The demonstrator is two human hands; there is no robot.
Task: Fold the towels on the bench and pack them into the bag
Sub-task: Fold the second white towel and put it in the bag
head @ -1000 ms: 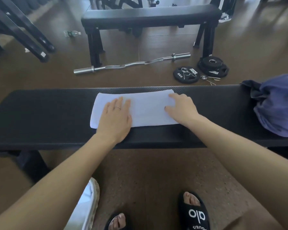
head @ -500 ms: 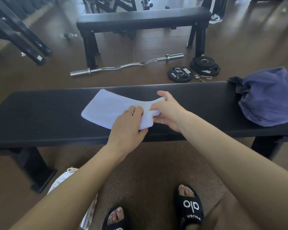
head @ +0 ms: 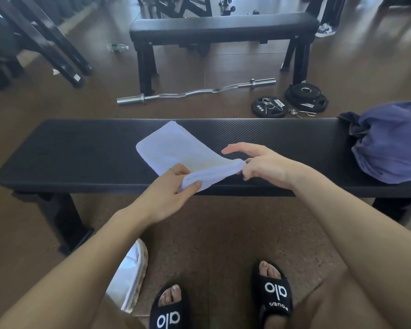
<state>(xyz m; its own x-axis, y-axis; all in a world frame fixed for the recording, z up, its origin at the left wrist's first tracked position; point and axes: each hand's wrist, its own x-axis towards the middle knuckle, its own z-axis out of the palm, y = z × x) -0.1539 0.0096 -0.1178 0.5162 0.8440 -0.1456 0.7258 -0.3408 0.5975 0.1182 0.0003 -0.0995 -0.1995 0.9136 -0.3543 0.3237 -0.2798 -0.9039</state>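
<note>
While the left hand (head: 166, 193) pinches the near end of the white towel (head: 176, 150) between thumb and curled fingers, the right hand (head: 263, 166) takes the same folded end at its right corner, thumb and lower fingers closed on the cloth and the forefinger stretched out loose above it. That near end is lifted off the black bench (head: 81, 153), and the far end of the towel lies flat on the padding, slanting away toward the back edge. A thin ring shows on one finger of the left hand. At the right end of the bench sits a crumpled blue-purple cloth bundle (head: 389, 143), well apart from the towel. On the floor beside the person's left foot stands a white bag (head: 131, 274) with a pale woven rim. Both feet wear black slides (head: 274, 290) with white lettering. Beyond the bench lie a curl bar (head: 195, 92) and weight plates (head: 268, 106), with a second black bench (head: 223, 27) behind them.
</note>
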